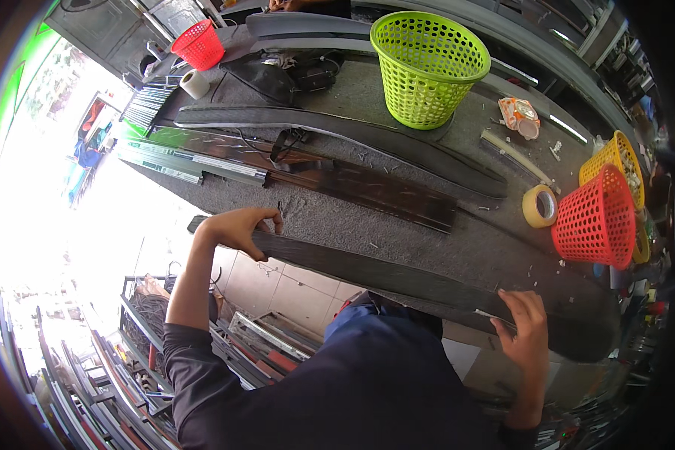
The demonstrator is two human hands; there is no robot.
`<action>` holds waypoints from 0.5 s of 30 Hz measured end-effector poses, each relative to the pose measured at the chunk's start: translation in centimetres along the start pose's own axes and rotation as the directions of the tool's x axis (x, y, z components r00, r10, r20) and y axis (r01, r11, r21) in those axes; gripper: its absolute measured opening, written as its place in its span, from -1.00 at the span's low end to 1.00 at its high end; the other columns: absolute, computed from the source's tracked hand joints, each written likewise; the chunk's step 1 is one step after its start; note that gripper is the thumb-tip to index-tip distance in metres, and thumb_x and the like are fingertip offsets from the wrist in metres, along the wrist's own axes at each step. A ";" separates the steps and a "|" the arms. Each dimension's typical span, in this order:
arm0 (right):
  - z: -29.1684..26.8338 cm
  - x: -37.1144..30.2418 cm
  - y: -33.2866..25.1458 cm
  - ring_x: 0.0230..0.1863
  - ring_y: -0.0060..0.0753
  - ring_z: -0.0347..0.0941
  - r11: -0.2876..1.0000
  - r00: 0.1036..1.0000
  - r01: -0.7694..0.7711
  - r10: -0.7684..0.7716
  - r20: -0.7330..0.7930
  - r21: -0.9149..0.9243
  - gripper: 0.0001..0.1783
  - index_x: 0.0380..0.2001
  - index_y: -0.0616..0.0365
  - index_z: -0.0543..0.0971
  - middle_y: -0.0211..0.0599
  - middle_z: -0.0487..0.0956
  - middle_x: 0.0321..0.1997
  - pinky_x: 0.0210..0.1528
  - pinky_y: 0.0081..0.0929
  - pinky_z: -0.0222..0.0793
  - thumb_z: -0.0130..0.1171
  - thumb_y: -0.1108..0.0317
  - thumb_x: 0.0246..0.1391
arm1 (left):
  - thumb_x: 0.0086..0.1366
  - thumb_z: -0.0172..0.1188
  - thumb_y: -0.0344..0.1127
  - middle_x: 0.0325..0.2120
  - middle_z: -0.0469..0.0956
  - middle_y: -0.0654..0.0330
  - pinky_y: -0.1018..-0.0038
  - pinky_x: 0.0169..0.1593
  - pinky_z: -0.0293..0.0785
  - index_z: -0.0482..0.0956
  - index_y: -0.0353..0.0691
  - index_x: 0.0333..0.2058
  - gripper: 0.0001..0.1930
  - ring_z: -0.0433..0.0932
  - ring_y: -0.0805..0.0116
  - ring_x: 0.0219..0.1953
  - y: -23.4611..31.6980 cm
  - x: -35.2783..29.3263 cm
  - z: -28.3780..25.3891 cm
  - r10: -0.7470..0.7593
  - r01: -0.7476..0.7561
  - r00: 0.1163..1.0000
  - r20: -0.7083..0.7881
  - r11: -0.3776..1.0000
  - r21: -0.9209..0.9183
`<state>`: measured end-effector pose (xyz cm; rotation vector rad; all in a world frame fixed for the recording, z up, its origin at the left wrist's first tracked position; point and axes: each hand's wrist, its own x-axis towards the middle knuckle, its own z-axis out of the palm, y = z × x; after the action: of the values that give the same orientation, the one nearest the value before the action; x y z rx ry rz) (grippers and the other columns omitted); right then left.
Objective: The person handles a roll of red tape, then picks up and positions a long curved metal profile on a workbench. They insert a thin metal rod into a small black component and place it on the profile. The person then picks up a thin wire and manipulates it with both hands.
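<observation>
A long dark strip (367, 268) lies slantwise along the near edge of the grey worktable, just in front of my body. My left hand (236, 229) reaches around its left part, fingers over the far edge and thumb on the near side. A short piece of the strip shows beyond that wrist. At the right end, my right hand (523, 330) spans the strip, fingertips on the far side and thumb by a pale thin edge. Beyond the strip lie a glossy brown profile (382, 193) and a long curved dark piece (337, 129).
On the worktable (330, 225) stand a green basket (427, 94), a red basket (592, 221), a yellow basket (615, 161) and a tape roll (539, 206). Another red basket (198, 46) is at the far left. Metal profiles (112, 382) fill the lower left. Another person's hand (285, 4) shows at the top.
</observation>
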<state>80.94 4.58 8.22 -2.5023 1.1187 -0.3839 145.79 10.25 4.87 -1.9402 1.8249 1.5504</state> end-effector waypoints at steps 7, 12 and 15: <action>8.4 1.0 5.3 0.21 0.15 0.65 0.999 0.996 0.025 -0.027 -0.086 -0.027 -0.40 0.33 0.16 0.71 -0.08 0.74 0.18 0.33 0.06 0.54 0.57 0.38 0.23 | -0.05 0.69 -0.14 0.02 0.84 -0.07 0.07 0.30 0.67 0.85 -0.24 0.04 -0.37 0.79 -0.08 0.15 -2.1 5.3 1.9 0.147 -0.114 0.952 -0.270 0.985 0.132; 13.6 0.7 6.9 0.36 0.12 0.57 0.997 0.991 -0.076 0.075 -0.108 -0.013 -0.36 0.38 0.09 0.70 -0.13 0.64 0.32 0.45 0.10 0.53 0.59 0.34 0.23 | -0.06 0.73 -0.04 0.13 0.77 -0.02 0.03 0.52 0.51 0.92 -0.15 0.08 -0.33 0.64 -0.10 0.36 -2.5 5.9 2.5 0.106 -0.008 0.938 -0.331 0.958 0.287; 13.0 0.5 6.7 0.44 0.15 0.50 0.994 0.990 -0.107 0.107 -0.088 0.000 -0.26 0.42 0.04 0.68 -0.11 0.59 0.38 0.50 0.18 0.49 0.65 0.28 0.17 | -0.06 0.73 -0.06 0.17 0.72 0.02 0.06 0.55 0.47 0.93 -0.10 0.13 -0.31 0.59 -0.10 0.37 -2.7 5.7 2.8 0.096 -0.005 0.922 -0.375 0.972 0.236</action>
<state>81.92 3.00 -6.29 -2.4372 1.2828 -0.4662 145.08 8.71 -1.86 -2.2124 2.0995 0.9533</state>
